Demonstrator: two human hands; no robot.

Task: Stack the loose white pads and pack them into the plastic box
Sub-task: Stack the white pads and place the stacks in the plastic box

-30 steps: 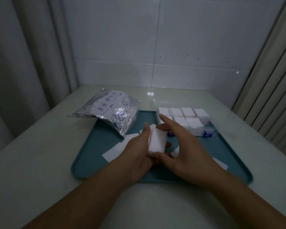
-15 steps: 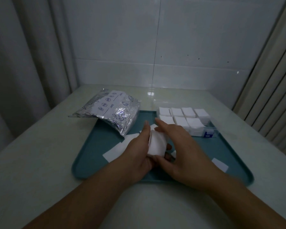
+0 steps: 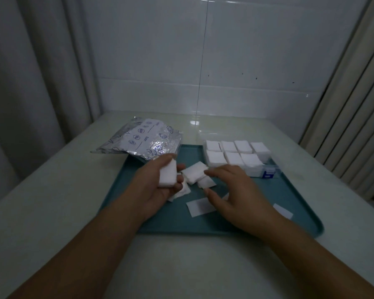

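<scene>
Since the earlier frame the two hands have parted: the right hand [image 3: 235,190] has let go of the stack and moved right, over the loose pads.

Head view: the left hand [image 3: 158,186] grips a stack of pads [image 3: 167,176] between thumb and curled fingers, above the teal tray [image 3: 235,227]. The right hand hovers with fingers loosely spread, its fingertips [image 3: 207,172] touching the loose pads [image 3: 195,174] at the tray's middle. More flat pads lie nearer, one [image 3: 200,207] under the right thumb. The plastic box [image 3: 266,171] sits at the far right of the tray, filled with pads in rows. A foil bag [image 3: 143,143] lies at the far left.
</scene>
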